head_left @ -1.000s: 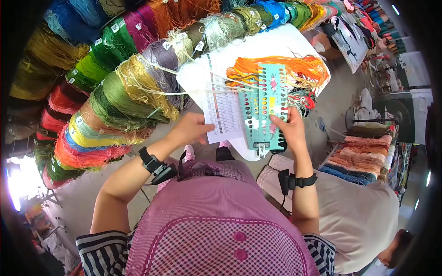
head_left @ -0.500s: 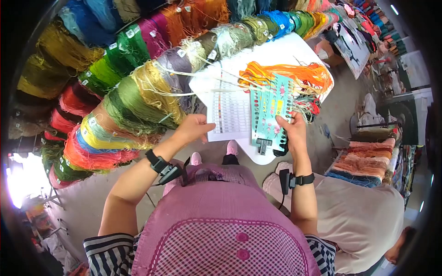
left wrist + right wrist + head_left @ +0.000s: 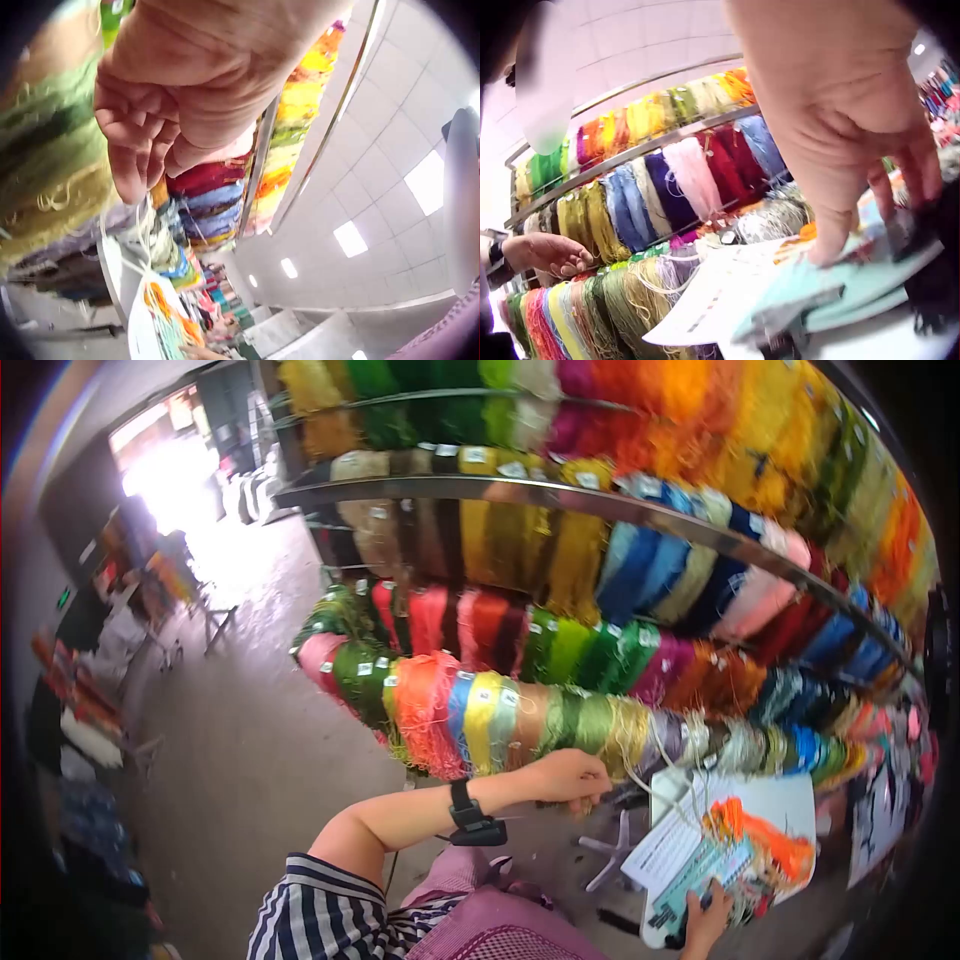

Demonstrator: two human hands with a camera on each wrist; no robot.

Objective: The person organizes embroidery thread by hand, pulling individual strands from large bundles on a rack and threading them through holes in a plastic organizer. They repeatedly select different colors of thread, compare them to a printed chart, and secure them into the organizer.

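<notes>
My left hand (image 3: 572, 778) hovers in front of the lowest row of thread skeins (image 3: 530, 725), its fingers loosely curled. Nothing shows between those fingers in the left wrist view. With my right hand (image 3: 708, 922) I grip the edge of several teal thread cards (image 3: 690, 885), thumb pressing on top. A metal clip (image 3: 799, 307) fastens the cards together at the near end. Beside them lies a printed sheet (image 3: 662, 850) with a colour column, all over a white board (image 3: 795, 792). Orange threads (image 3: 778, 845) spread across the board's far side.
Racks of labelled, coloured skeins (image 3: 530, 550) rise in front, crossed by a metal rail (image 3: 650, 510). Pale strands (image 3: 672, 760) hang from the lowest row toward the board. A star-shaped stool base (image 3: 610, 850) stands on the floor (image 3: 240, 760) below.
The head view has swung left and up, showing more racks and the floor. My left hand has moved from beside the sheet to the hanging skeins. My right hand still holds the cards.
</notes>
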